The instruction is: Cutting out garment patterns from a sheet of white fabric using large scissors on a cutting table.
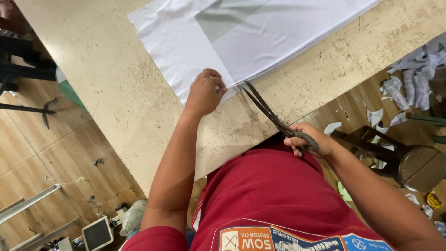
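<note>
A stack of white fabric (260, 42) lies on a worn beige cutting table (116, 93), with a grey rectangular piece (223, 21) on top. My left hand (204, 93) pinches the near edge of the fabric stack at its corner. My right hand (309, 139) grips the wrapped handles of long dark scissors (265, 109). The blades are open, with their tips at the fabric edge right beside my left fingers.
A round dark stool (416, 165) stands on the wooden floor to the right. White fabric scraps (409, 83) litter the floor near it. Metal frames (28, 202) and a small white device (97, 232) sit at the lower left. My red shirt fills the bottom.
</note>
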